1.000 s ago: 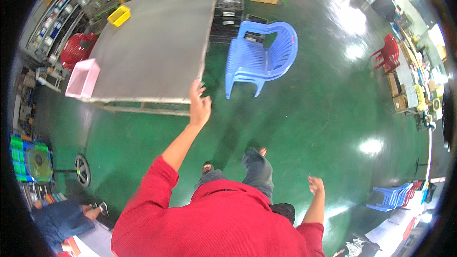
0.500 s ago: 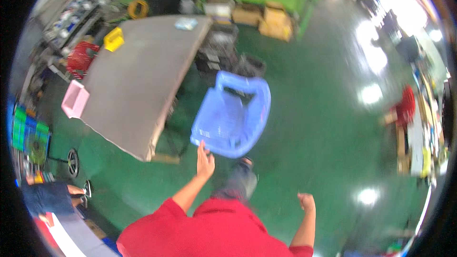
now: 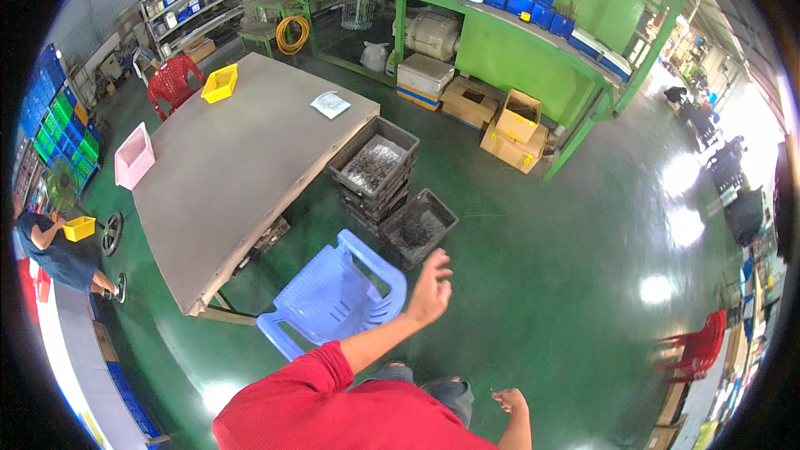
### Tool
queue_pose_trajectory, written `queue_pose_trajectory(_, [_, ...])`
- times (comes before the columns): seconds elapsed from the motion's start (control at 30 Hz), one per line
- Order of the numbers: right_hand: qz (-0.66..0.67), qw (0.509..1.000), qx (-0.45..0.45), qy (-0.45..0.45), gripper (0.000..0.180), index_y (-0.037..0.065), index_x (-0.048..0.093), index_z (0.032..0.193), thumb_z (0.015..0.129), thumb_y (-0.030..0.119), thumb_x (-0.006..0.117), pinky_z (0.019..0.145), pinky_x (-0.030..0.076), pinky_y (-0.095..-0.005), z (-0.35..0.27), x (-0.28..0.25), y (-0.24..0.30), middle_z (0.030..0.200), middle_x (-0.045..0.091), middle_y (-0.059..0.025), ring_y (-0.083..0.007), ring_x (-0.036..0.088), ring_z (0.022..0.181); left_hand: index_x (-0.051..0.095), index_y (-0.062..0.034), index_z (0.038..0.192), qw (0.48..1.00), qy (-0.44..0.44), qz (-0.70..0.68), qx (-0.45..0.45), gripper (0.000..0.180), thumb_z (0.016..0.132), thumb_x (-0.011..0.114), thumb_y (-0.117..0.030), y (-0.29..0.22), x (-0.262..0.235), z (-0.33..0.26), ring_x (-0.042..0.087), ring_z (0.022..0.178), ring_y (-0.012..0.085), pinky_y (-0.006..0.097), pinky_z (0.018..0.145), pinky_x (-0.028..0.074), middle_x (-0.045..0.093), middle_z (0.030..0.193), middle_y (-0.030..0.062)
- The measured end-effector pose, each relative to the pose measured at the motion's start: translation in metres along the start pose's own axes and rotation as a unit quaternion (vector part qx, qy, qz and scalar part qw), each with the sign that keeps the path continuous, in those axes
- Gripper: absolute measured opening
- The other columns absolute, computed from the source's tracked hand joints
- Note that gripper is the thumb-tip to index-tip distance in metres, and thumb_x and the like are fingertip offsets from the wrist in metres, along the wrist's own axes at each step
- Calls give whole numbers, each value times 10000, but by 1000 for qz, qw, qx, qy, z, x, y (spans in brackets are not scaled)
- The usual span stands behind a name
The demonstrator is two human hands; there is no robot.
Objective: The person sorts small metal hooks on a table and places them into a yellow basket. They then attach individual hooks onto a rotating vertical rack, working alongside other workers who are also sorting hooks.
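My left hand (image 3: 430, 290) reaches forward over the right arm of a blue plastic armchair (image 3: 321, 292), with fingers apart and nothing in them. Just beyond the fingertips, a black bin (image 3: 440, 248) of small dark pieces stands on the floor. Beside it rises a stack of black crates (image 3: 350, 183), the top one filled with small dark and silvery parts. Low at my right side, my right hand (image 3: 512, 403) is closed, its fingers curled in; what it may hold is too small to make out. The chair faces the grey-topped table (image 3: 242, 158).
On the table lie a yellow bin (image 3: 219, 83), a pink bin (image 3: 134, 157) and a small packet (image 3: 331, 104). A green workbench (image 3: 517, 50) and cardboard boxes (image 3: 515, 137) stand beyond. At left another person (image 3: 54, 246) holds a yellow bin. Red chairs (image 3: 698, 346) are at far right.
My view has swung up, and the blue chair now appears lower and further left. My left hand has moved from the chair's near edge to beyond its right arm, towards the black bin.
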State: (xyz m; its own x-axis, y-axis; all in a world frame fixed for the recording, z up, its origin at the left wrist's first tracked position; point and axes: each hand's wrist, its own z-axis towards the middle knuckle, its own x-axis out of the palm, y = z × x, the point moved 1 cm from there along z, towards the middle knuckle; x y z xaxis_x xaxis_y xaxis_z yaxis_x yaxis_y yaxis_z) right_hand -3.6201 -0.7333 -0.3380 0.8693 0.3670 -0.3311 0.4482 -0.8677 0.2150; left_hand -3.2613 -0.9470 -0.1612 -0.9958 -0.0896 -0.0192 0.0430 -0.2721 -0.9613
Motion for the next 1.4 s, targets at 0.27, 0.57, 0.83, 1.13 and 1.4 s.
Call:
queue_pose_trajectory(0.27, [-148, 987, -41, 53, 336, 64, 633, 677, 758, 389, 657, 417, 337, -357, 232, -235, 53, 537, 523, -78, -206, 457, 437, 246, -89, 1362, 982, 125, 125, -69, 623, 785, 453, 21, 89, 143, 70, 539, 1030, 248, 355, 820, 488, 370, 1317, 143])
queue_pose_trajectory(0.57, [-434, 866, -244, 35, 326, 8, 658, 762, 726, 332, 669, 612, 464, -377, 287, -313, 381, 671, 617, -141, -229, 593, 634, 350, -72, 1309, 937, 107, 311, -116, 538, 784, 465, -36, 249, 176, 188, 560, 978, 303, 409, 854, 460, 466, 1222, 172])
queue_pose_trajectory(0.83, [-81, 963, -212, 144, 178, 27, 599, 805, 810, 197, 650, 407, 310, -256, 434, -222, 560, 542, 469, 7, -77, 401, 444, 567, -93, 1088, 766, 208, 453, -406, 314, 800, 551, -216, 497, 131, 291, 580, 971, 331, 462, 797, 480, 606, 1051, 156])
queue_pose_trajectory(1.13, [87, 975, -73, 190, 170, 44, 570, 848, 844, 206, 623, 371, 200, -200, 610, -144, 583, 566, 380, 85, -24, 294, 419, 349, -50, 1287, 647, 216, 585, -440, 675, 751, 675, -297, 691, 139, 261, 536, 1071, 306, 413, 816, 486, 535, 1175, 148])
queue_pose_trajectory(1.4, [286, 933, -103, 191, 160, 103, 520, 779, 871, 209, 596, 367, 159, -192, 698, -130, 553, 561, 326, 99, -11, 247, 418, 466, -59, 928, 719, 177, 599, -305, 129, 827, 514, -123, 697, 95, 258, 614, 655, 348, 459, 583, 485, 617, 742, 168])
